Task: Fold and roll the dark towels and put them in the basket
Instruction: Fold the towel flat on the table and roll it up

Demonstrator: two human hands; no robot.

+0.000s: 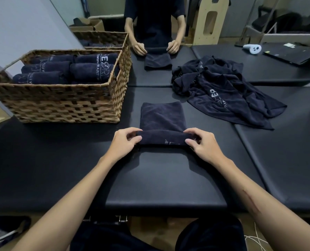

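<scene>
A folded dark towel point(161, 118) lies lengthwise on the black padded table point(161, 178) in front of me, its near end turned into a short roll point(164, 138). My left hand point(124, 142) grips the roll's left end and my right hand point(202, 142) grips its right end, fingers curled over the top. A woven basket point(63, 104) stands at the left with several rolled dark towels point(65, 69) inside. A loose heap of unfolded dark towels point(221, 87) lies at the right.
A mirror at the back reflects me, the basket and the towel. A white controller point(252, 48) and a flat dark object point(291, 54) lie at the far right. Cables point(257, 238) run on the floor below right.
</scene>
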